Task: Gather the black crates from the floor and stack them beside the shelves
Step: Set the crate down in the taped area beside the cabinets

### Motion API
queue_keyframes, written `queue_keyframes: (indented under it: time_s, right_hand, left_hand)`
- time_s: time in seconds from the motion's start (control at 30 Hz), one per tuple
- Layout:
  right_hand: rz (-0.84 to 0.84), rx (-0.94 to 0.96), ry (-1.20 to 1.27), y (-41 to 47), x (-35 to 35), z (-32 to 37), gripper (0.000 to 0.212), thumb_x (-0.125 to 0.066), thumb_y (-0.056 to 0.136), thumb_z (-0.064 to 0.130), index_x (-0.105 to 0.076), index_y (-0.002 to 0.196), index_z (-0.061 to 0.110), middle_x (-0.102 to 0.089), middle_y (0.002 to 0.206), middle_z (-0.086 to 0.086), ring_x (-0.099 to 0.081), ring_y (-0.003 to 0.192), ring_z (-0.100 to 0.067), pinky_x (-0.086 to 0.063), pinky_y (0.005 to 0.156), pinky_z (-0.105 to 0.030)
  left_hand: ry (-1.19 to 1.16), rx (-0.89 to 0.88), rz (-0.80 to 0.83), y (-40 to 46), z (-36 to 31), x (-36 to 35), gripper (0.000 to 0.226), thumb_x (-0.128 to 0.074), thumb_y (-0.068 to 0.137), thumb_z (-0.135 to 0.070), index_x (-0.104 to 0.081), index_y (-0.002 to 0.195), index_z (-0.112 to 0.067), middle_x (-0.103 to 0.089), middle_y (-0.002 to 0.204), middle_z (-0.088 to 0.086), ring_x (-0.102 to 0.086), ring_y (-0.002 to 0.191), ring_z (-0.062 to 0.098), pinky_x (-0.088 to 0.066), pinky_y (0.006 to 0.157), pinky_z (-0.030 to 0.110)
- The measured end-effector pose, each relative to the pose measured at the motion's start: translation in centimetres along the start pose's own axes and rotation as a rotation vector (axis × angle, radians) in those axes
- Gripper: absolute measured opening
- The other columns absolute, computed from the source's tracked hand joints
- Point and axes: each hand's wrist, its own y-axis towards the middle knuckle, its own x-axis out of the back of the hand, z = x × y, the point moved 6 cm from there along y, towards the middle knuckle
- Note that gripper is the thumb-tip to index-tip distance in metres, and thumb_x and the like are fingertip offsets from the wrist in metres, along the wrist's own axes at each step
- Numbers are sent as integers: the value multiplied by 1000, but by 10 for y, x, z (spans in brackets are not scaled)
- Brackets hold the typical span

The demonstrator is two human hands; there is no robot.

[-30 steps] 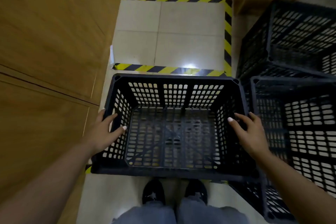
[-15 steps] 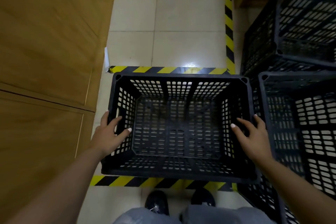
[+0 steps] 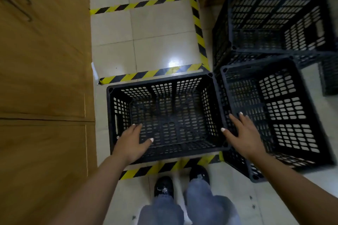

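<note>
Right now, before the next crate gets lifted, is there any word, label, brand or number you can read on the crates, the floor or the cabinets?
None: no readable text anywhere in view.
Crate between the hands: plain black mesh, no label visible.
Crates on the right: none visible, partly blurred.
Floor tape: yellow-black stripes only.
Wooden cabinet: unmarked.

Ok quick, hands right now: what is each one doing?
Left hand: open, fingers straight, over the left wall of the black perforated plastic crate, gripping nothing.
Right hand: open, fingers spread by that crate's right rim, holding nothing.
</note>
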Motion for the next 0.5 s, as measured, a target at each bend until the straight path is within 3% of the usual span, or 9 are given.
queue_keyframes:
  time_s: [0.27, 0.5]
  right_hand:
    - [-104, -206, 29, -91, 62, -63, 72, -48, 86, 59, -36, 146, 21, -27, 155, -18, -18, 145, -35, -21, 116, -47]
    - [-77, -289, 2, -141, 73, -133, 69, -46, 90, 57, -31, 149, 24, -23, 157, -13, -15, 146, -32, -17, 117, -42]
  left_hand:
    - [292, -250, 42, -57, -114, 28, 79, -44, 91, -58, -13, 153, -20, -10, 161, 7, -13, 146, 25, -15, 116, 34]
    - [445, -421, 53, -67, -222, 12, 83, -40, 89, -64, -15, 153, -19, -15, 160, 7, -16, 146, 24, -18, 116, 37]
